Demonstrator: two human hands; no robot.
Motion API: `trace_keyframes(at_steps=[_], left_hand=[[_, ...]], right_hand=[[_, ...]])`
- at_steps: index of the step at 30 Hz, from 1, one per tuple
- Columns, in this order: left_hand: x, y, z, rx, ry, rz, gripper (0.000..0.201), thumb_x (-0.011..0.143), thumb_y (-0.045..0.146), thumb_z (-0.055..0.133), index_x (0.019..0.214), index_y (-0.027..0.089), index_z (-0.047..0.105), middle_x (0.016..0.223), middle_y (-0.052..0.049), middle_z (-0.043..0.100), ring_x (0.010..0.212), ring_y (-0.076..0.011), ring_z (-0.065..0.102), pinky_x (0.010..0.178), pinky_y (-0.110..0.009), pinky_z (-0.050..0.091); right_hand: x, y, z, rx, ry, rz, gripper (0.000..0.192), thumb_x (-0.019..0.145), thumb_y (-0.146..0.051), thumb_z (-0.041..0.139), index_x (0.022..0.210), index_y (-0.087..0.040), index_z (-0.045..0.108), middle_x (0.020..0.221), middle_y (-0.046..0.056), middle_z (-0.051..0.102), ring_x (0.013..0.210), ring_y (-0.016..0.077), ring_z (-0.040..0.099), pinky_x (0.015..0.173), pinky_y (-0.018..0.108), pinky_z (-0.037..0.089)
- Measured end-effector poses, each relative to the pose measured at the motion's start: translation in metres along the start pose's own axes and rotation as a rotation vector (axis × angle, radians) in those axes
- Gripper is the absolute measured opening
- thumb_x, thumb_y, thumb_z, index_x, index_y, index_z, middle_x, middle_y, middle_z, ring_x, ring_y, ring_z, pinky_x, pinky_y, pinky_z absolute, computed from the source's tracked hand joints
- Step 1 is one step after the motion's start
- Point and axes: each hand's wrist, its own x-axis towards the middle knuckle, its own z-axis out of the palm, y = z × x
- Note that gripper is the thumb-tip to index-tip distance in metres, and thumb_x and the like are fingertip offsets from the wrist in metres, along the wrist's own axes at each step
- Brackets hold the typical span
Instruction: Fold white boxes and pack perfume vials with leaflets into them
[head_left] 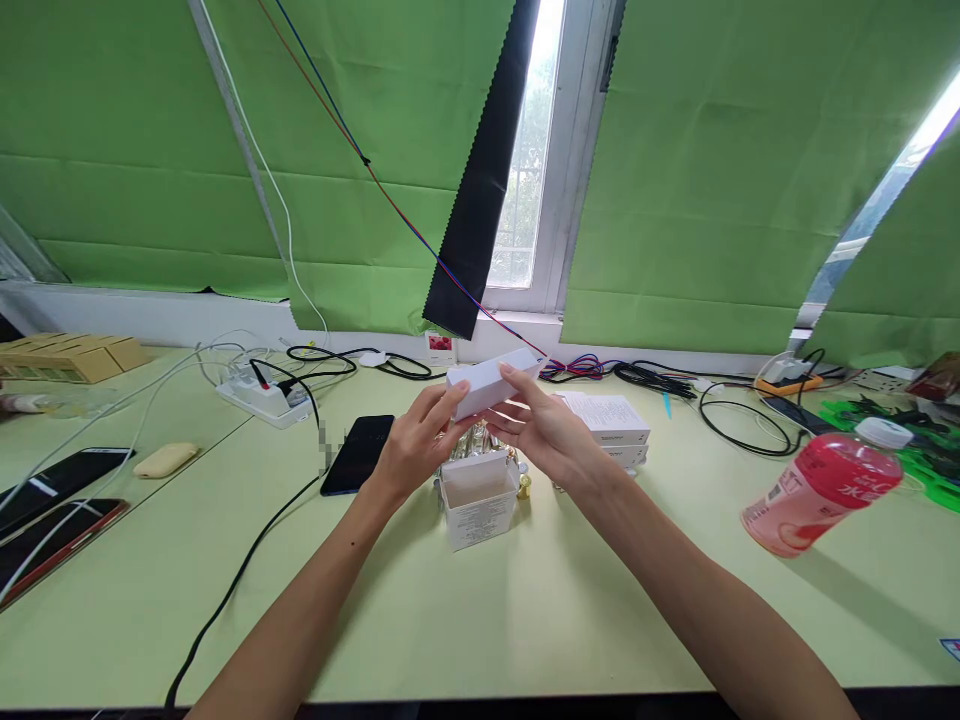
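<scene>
Both hands hold one small white carton (491,383) above the table (525,600): the left hand (416,440) grasps its near end, the right hand (544,430) pinches its far side. Directly below the grip stands an open white box (478,510), with a dark phone (358,455) lying left of it.

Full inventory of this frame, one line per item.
small box: 1, white, held above the table in both hands
open box: 1, white, flap up, on table under the hands
stacked boxes: 3 or so, white, right of the hands
bottle: 1, pink, white cap, tilted at right
phone: 1, black, left of open box
power strip: 1, white, back left
table: 1, pale green
left hand: 1, grips box's left end
right hand: 1, grips box's right end
</scene>
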Motion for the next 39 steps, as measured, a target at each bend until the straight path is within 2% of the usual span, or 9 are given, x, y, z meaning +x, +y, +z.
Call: trace_keyframes(at_steps=[8,15,22,27,32,39], left_hand=[[-0.003,0.0,0.002,-0.023,-0.046,-0.039,0.057,0.098,0.023,0.062,0.15,0.033,0.041,0.112,-0.008,0.067,0.075,-0.0115,0.069,0.059,-0.019,0.057],[0.001,0.003,-0.001,-0.067,-0.057,-0.019,0.064,0.096,0.024,0.065,0.153,0.035,0.036,0.112,-0.006,0.066,0.06,-0.0056,0.057,0.052,-0.016,0.05],[0.0,0.003,-0.004,-0.209,-0.024,-0.141,0.073,0.09,0.028,0.073,0.152,0.033,0.034,0.122,-0.01,0.065,0.064,-0.0067,0.06,0.05,-0.018,0.053],[0.001,0.006,-0.006,-0.34,-0.027,-0.261,0.054,0.09,0.029,0.071,0.138,0.028,0.046,0.121,-0.01,0.063,0.065,-0.0075,0.062,0.05,-0.02,0.055],[0.006,0.009,-0.007,-0.351,0.004,-0.254,0.019,0.094,0.02,0.063,0.113,0.02,0.058,0.113,-0.01,0.064,0.066,-0.0072,0.06,0.053,-0.02,0.055],[0.005,0.008,-0.006,-0.325,-0.032,-0.268,0.013,0.095,0.015,0.06,0.107,0.019,0.064,0.111,-0.011,0.066,0.08,-0.012,0.064,0.058,-0.021,0.058]], right_hand=[[0.002,0.002,-0.004,0.002,-0.001,-0.005,0.034,0.081,-0.036,0.081,0.106,-0.017,0.066,0.095,0.007,0.074,0.084,0.0172,0.072,0.084,0.031,0.056],[0.004,0.003,-0.006,0.018,0.002,-0.013,0.036,0.08,-0.035,0.082,0.106,-0.016,0.066,0.097,0.008,0.074,0.084,0.0172,0.072,0.082,0.03,0.057],[0.005,0.0,-0.014,0.005,0.001,-0.062,0.046,0.077,-0.039,0.084,0.112,-0.017,0.065,0.103,0.01,0.074,0.092,0.0202,0.072,0.086,0.033,0.058],[0.006,-0.002,-0.018,0.006,-0.006,-0.074,0.042,0.08,-0.039,0.081,0.112,-0.017,0.065,0.104,0.011,0.074,0.093,0.0199,0.072,0.088,0.033,0.058],[0.006,-0.002,-0.018,0.027,0.011,-0.067,0.042,0.08,-0.039,0.081,0.112,-0.016,0.065,0.099,0.009,0.073,0.088,0.0185,0.072,0.086,0.032,0.057],[0.006,0.001,-0.015,0.033,-0.003,-0.07,0.047,0.073,-0.039,0.086,0.109,-0.018,0.066,0.097,0.007,0.073,0.088,0.0192,0.071,0.084,0.032,0.056]])
